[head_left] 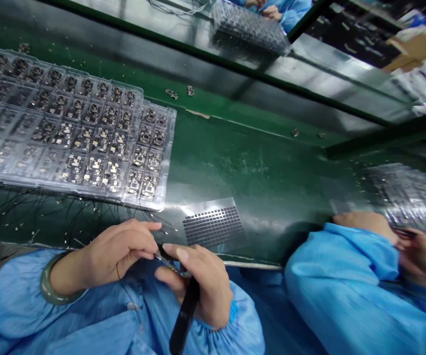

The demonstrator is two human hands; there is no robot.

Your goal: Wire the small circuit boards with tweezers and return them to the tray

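My left hand (119, 251), with a green bangle at the wrist, pinches one end of a small circuit board (168, 263) in front of my body. My right hand (201, 281) grips the same board between thumb and fingers. A black-handled tool (185, 315) is also held in that hand, its handle pointing down toward me; its working end is hidden. Just beyond my fingers a clear sheet (216, 224) with rows of small black pads lies on the green bench. Thin black wires (87, 207) with light tips are spread behind my left hand.
Stacked clear trays (124, 143) full of circuit boards stand at the left. At right, a co-worker's blue sleeve (338, 276) and hands are beside another blurred tray (408, 197). A green frame bar (235, 66) crosses the back; beyond it are another tray (250, 27) and a person's hands.
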